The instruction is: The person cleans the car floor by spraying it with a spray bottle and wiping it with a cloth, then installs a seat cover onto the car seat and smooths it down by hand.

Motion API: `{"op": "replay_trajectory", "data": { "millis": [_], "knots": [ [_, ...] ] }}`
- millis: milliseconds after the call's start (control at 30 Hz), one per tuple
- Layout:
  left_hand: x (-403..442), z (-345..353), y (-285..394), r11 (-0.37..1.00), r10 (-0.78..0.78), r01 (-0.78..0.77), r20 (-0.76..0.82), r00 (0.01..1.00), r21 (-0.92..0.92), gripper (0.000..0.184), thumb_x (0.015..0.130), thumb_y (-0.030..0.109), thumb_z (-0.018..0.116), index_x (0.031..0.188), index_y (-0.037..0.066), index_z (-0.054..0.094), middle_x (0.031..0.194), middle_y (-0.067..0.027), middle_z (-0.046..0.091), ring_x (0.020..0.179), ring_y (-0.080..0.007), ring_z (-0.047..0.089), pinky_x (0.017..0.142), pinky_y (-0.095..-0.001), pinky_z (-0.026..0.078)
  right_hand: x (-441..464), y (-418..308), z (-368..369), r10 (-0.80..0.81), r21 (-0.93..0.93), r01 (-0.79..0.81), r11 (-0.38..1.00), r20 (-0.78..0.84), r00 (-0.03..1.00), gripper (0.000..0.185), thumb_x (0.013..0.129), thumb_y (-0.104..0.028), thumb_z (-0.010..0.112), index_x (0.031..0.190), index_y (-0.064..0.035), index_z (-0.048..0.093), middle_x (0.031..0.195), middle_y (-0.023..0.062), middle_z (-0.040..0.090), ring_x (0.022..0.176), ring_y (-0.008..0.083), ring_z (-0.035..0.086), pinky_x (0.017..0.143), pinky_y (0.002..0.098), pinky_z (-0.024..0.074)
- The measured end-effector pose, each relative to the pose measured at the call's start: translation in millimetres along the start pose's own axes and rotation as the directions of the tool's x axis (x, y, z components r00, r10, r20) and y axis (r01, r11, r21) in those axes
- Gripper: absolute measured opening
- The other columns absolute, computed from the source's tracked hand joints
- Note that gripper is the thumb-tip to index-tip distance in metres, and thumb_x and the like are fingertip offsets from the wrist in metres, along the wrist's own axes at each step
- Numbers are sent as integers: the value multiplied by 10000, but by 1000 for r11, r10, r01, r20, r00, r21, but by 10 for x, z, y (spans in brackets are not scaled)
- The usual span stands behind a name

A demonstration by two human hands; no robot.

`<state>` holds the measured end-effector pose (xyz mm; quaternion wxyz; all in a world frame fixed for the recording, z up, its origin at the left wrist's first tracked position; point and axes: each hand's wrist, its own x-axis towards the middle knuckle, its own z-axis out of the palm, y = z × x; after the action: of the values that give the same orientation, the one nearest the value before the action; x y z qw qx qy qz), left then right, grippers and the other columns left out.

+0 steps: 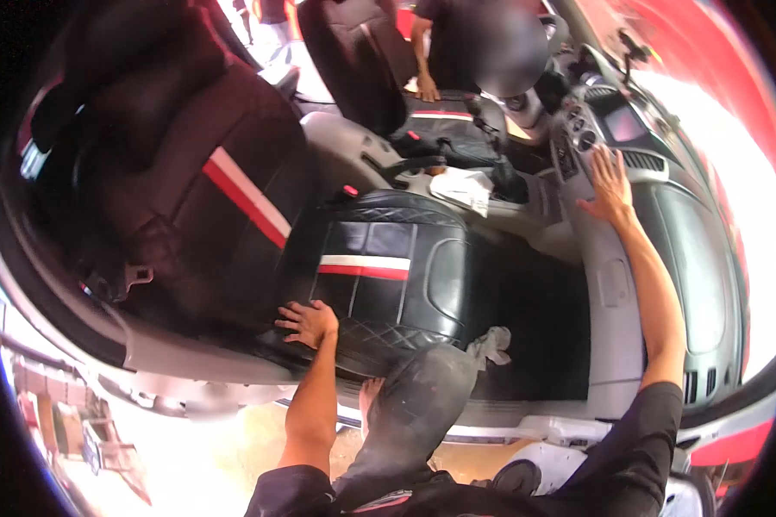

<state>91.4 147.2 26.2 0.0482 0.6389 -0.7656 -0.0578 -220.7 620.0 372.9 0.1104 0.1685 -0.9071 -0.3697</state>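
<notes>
Your left hand (308, 325), fingers spread, rests at the edge of the black seat (379, 297) (striped red and white); your right hand (610, 183), open wide, touches the dashboard (685, 267) beside the vent (645, 160).

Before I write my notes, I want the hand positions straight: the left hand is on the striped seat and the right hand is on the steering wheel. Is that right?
Not quite: the right hand is on the dashboard, beside the air vent, not on the steering wheel. The head view shows this. The left hand is on the striped seat, as you say.
</notes>
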Motion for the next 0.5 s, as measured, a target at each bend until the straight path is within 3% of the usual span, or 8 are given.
{"op": "replay_trajectory", "data": {
  "millis": [67,200,333,367,467,500],
  "knots": [
    [-11,-51,7,999,2,-2,15,1000,34,659,960,411,441,1517,65,383,1626,-163,296,1501,-457,219,1086,-738,281,-41,-46,79,30,-48,-30,998,1,1000,1149,819,-690,639,1564,74,214,1674,196,168,1573,303,78,1273,503,-8],
    [8,-11,-20,1000,13,-13,22,1000,-5,669,961,414,450,1525,62,369,1628,-174,289,1497,-469,224,1084,-746,275,-485,-110,42,47,-146,-50,988,-24,999,1062,836,-584,679,1541,95,267,1649,241,207,1556,342,135,1276,480,71],
    [30,11,-27,1000,18,-17,40,999,-22,669,967,415,463,1528,70,347,1640,-181,253,1506,-467,197,1090,-756,255,-832,-157,-13,92,-201,-91,975,-4,996,1065,843,-575,676,1534,116,252,1644,254,200,1552,359,133,1278,459,85],
    [17,18,-24,1000,19,-20,-2,1000,-23,650,955,404,474,1506,68,399,1620,-174,309,1495,-454,242,1086,-744,281,-841,-143,4,78,-191,-80,978,-19,997,1097,822,-577,699,1531,125,241,1633,266,215,1549,366,147,1279,462,87],
    [31,62,-25,1000,16,-16,-10,1000,-8,644,959,400,468,1507,69,403,1620,-171,309,1495,-453,242,1087,-743,278,-777,-158,44,54,49,-48,998,-122,991,1169,788,-595,728,1534,136,203,1616,289,234,1541,375,167,1278,455,88],
    [34,69,-29,1000,15,-15,-12,1000,-2,637,962,398,462,1505,69,407,1622,-168,308,1497,-451,237,1088,-742,277,-739,-168,36,55,46,-49,998,-135,989,1182,769,-580,754,1526,144,207,1595,299,277,1532,374,199,1277,452,109]
  ]
}}
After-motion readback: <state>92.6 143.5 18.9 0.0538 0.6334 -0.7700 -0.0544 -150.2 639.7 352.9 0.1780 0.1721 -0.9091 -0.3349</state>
